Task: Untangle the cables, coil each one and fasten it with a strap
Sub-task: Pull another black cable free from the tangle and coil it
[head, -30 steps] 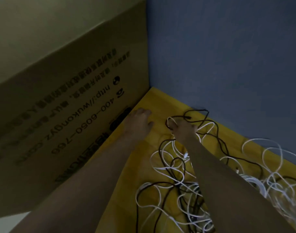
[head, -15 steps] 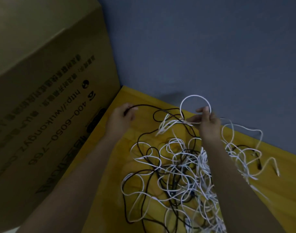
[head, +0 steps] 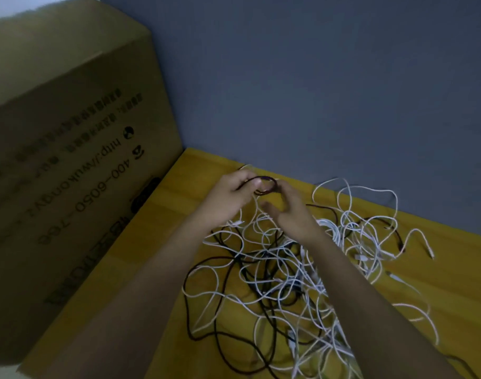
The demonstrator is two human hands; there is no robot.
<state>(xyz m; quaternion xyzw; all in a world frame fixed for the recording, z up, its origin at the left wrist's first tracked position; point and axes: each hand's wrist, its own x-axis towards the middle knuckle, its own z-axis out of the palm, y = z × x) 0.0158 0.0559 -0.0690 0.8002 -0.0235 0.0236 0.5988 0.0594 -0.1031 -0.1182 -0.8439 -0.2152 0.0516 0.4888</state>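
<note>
Two surfaces: yellow tabletop (head: 195,170) below, grey-blue wall (head: 316,91) behind it.
Box: large cardboard box (head: 70,160) stands at the table's left edge, its print upside down.
Cables: white and dark cables (head: 275,283) lie knotted in one loose heap across the table, loops spilling toward the right.
Left hand: left hand (head: 228,198) pinches a small dark cable loop (head: 269,184), raised above the heap's far end.
Right hand: right hand (head: 291,212) curls its fingers on the same loop, thumb apart.
</note>
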